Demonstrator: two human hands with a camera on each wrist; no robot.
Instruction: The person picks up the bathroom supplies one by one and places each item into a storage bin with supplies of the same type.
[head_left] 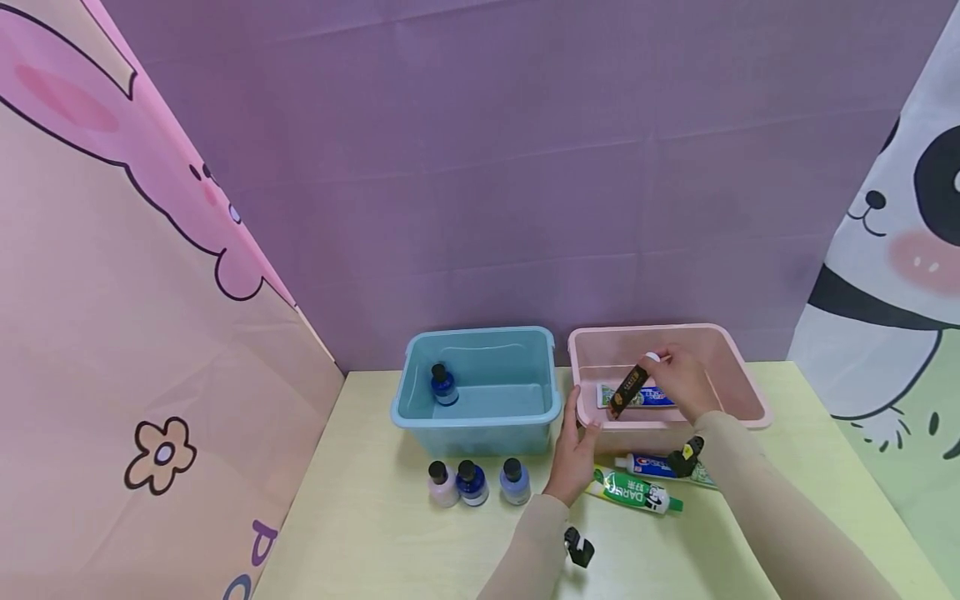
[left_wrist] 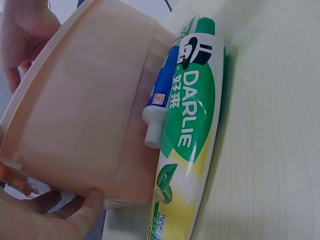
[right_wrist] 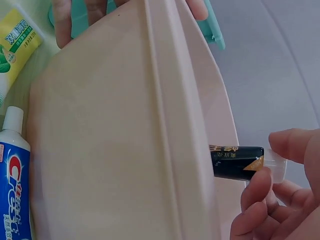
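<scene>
My right hand [head_left: 686,383] pinches the white cap of a black toothpaste tube [head_left: 628,392] between thumb and fingers. The tube slants with its lower end inside the pink bin [head_left: 738,383]. Under it in the bin lies a blue and green toothpaste tube [head_left: 656,397]. At the bin's front left corner, my left hand [head_left: 572,462] grips the wall, thumb on the front face and fingers along the side. In front of the bin rest a green and yellow Darlie tube [left_wrist: 192,105] and a blue Crest tube [right_wrist: 14,185] with a white cap.
To the left of the pink bin stands a blue bin [head_left: 480,437] holding a dark blue bottle [head_left: 444,387]. Before it are a pale pink bottle [head_left: 442,487], a dark blue bottle [head_left: 472,485] and a light blue bottle [head_left: 514,483]. A purple cloth [head_left: 480,208] hangs behind.
</scene>
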